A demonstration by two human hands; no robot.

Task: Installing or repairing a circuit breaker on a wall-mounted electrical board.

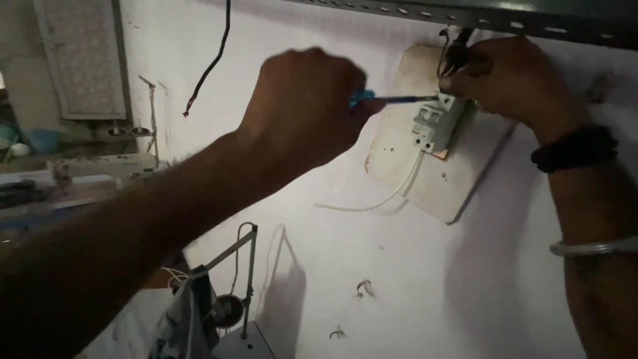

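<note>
- My left hand is curled tight around the blue handle of a screwdriver, fingers wrapped fully closed, with only the handle's end showing past my knuckles.
- The screwdriver's thin shaft runs out from that fist toward my other hand, nearly level, and its tip meets the top edge of the circuit breaker.
- The circuit breaker is a small white block, tilted, sitting just beyond the tip and directly under my right hand.
- My right hand is closed on the dark wires at the top of the breaker, fingertips pinched together around them; the thumb side rests against the breaker's upper corner.
- The wires rise from my right fingers up toward the perforated metal angle bar just above that hand.
- Behind the breaker, and under both grips, is a pale mounting board fixed askew to the white wall.
- A white cable leaves the bottom of the breaker and curves down and back below my left fist.
- On my right wrist sit a dark band and, further down the forearm, a light bangle.
- Well below my left forearm stands a thread stand, and beyond that arm lies a sewing machine.
- A loose dark wire hangs on the wall above my left arm.
</note>
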